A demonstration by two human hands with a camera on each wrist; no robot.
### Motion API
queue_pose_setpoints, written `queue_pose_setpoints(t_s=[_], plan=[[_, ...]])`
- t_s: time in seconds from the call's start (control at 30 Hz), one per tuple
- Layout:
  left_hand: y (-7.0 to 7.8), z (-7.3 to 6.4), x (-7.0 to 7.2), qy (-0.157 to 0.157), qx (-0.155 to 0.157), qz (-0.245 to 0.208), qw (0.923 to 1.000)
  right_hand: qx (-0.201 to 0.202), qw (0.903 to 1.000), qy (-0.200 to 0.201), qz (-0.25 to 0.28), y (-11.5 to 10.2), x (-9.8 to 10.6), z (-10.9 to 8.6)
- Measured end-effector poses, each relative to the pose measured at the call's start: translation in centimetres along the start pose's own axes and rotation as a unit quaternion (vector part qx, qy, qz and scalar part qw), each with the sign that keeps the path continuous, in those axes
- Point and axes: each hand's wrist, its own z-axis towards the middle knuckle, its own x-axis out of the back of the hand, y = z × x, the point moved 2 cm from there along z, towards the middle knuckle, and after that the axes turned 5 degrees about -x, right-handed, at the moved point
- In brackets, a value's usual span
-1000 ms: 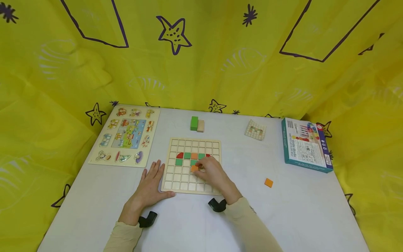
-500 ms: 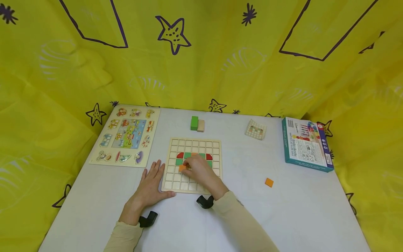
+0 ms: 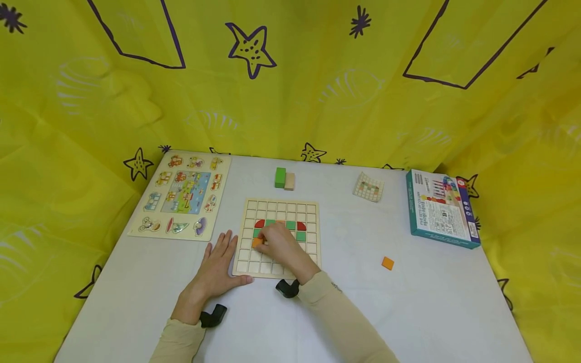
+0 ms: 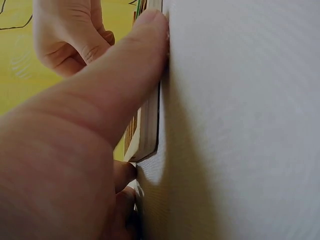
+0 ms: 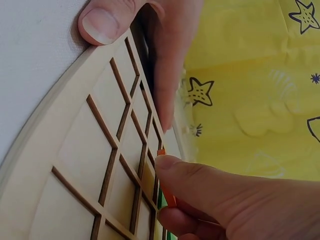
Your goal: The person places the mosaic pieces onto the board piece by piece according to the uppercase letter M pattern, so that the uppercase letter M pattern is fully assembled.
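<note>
A wooden grid board with square cells lies on the table. Green tiles, red rounded tiles and part of an orange one fill some of its middle cells; my right hand covers others. That right hand pinches an orange square tile between thumb and fingertips over the left part of the grid. In the right wrist view the orange tile is tilted up at the cells. My left hand lies flat with straight fingers along the board's left side, its thumb against the near edge.
Right of the board lies a loose orange tile. Behind it are a pattern card, a green block and a plain wooden block. A picture puzzle board is at left, a teal box at right.
My right hand has moved left across the board with the orange tile, then lowered it toward a cell at the grid's left. The left hand has stayed in place.
</note>
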Motion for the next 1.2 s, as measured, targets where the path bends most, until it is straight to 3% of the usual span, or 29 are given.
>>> queue_pose_setpoints(t_s=[0.57,0.87,1.2], plan=[[-0.2,0.0,-0.1,0.011,-0.011,0.006,0.9999,0.007,0.9988,0.013,-0.048,-0.4,-0.4,0.1],[-0.1,0.0,-0.1,0.007,-0.006,0.005,0.9999,-0.021,0.9997,0.005,-0.014,0.2,-0.3,-0.6],[-0.1,-0.1,-0.2,0.01,-0.004,0.005,0.9999,-0.067,0.9974,0.003,0.027,2.5,1.5,-3.3]])
